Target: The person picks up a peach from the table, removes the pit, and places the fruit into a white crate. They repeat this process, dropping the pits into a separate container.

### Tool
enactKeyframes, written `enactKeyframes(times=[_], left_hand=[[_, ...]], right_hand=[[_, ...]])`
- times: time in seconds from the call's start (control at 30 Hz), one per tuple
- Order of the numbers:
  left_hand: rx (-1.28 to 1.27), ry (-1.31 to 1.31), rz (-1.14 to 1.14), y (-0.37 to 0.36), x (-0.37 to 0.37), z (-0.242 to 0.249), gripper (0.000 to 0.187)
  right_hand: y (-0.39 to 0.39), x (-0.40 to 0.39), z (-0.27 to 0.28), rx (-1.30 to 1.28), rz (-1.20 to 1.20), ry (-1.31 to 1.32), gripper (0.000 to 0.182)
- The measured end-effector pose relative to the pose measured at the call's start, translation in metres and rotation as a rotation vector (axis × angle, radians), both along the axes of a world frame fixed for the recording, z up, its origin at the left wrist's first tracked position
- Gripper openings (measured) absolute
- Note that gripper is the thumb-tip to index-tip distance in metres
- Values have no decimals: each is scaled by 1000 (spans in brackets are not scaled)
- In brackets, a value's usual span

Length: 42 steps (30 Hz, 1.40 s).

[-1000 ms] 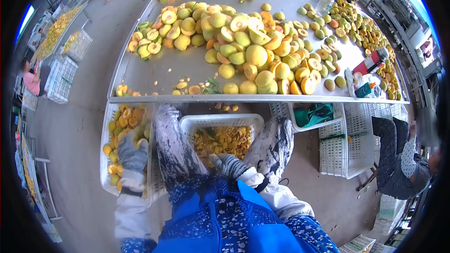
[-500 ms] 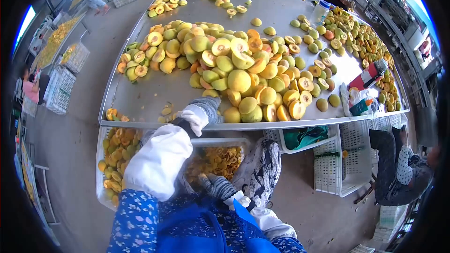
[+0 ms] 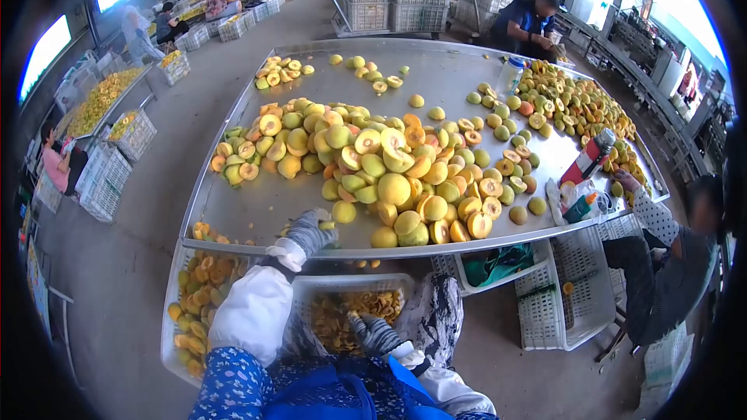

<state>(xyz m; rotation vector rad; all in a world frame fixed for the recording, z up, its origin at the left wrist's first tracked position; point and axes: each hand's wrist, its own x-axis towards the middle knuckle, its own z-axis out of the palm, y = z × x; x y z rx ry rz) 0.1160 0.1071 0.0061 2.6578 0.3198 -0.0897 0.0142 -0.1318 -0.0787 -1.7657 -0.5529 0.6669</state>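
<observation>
My left hand, in a grey striped glove, is curled at the near edge of the metal table. A small yellow-green peach piece shows at its fingertips. Just beyond lies a heap of halved and whole yellow peaches. My right hand, gloved the same way, is closed low over a white crate of brownish-yellow fruit scraps. A small pale tip shows at its fingers; I cannot tell what it holds. Another crate, full of peach halves, stands left of my knees.
A red flask, a green bottle and a clear jar stand on the table's right. More peaches lie there. One person works at the far side, another sits at right. Crates stand below.
The view has tilted up, showing more of the room. My left hand has drawn left from the heap, with a yellow-green piece now at its fingertips. My right hand stays over the scraps.
</observation>
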Motion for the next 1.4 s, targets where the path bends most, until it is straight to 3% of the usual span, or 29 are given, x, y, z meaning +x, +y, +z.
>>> enactKeyframes(times=[0.07, 0.1, 0.17, 0.2, 0.23, 0.3, 0.33, 0.37, 0.43, 0.5, 0.57, 0.73, 0.8, 0.83, 0.9, 0.93, 1.13, 1.23, 1.3, 1.33, 1.37, 1.4], left_hand=[[-928, -381, 156, 10, -13, -16, 44], [-929, -367, 172, 8, -25, -10, 44], [-1844, -566, 270, -4, -45, 22, 36], [-1953, -493, 375, -5, -52, 29, 40], [-1950, -494, 393, -6, -61, 31, 40], [-1893, -433, 515, -15, -77, 39, 39], [-1791, -528, 604, -26, -82, 48, 40], [-1791, -511, 616, -27, -88, 42, 40], [-1533, -721, 508, -33, -99, 34, 39], [-1505, -698, 563, -37, -107, 32, 38], [-905, -634, 239, -41, -116, 28, 39], [-1059, -630, 275, -51, -117, 10, 37], [-1382, -637, 432, -60, -115, 11, 33], [-1381, -630, 430, -62, -115, 5, 33], [-902, -691, 367, -68, -116, -8, 29], [-903, -682, 361, -70, -116, -12, 29], [-1168, -740, 477, -77, -118, -21, 26], [-1065, -723, 429, -77, -120, -23, 23], [-756, -690, 382, -78, -120, -17, 27], [-1045, -727, 433, -87, -120, 7, 32], [-1047, -725, 439, -86, -120, 5, 32], [-1216, -653, 513, -85, -119, 9, 34]], right_hand=[[-6, 3, 10, 91, -125, 18, 27], [-6, 5, 17, 109, -149, 44, 25], [-3, 11, 29, 170, -122, 10, 29], [2, 12, 42, 194, -110, -101, 28], [8, 13, 57, 218, -98, -211, 27], [22, 15, 72, 212, -45, -104, 27], [28, 15, 85, 216, -30, -186, 27], [36, 14, 80, 309, -34, -236, 27], [44, 11, 90, 271, -45, -319, 27], [53, 13, 85, 225, -37, -328, 31], [58, 12, 88, 132, -70, -360, 32], [66, 12, 73, 54, -131, -379, 32], [70, 10, 65, 66, -139, -307, 33], [71, 9, 64, 65, -145, -303, 33], [71, 8, 70, 166, -162, -212, 35], [69, 8, 74, 163, -119, -74, 37], [64, 8, 65, 27, -82, -88, 42], [56, 14, 73, -62, 19, -62, 39], [46, 20, 78, -88, 92, -18, 37], [39, 22, 79, 86, 201, -2, 34], [34, 22, 79, 261, 310, 14, 35], [35, 20, 71, 245, 320, -29, 42]])
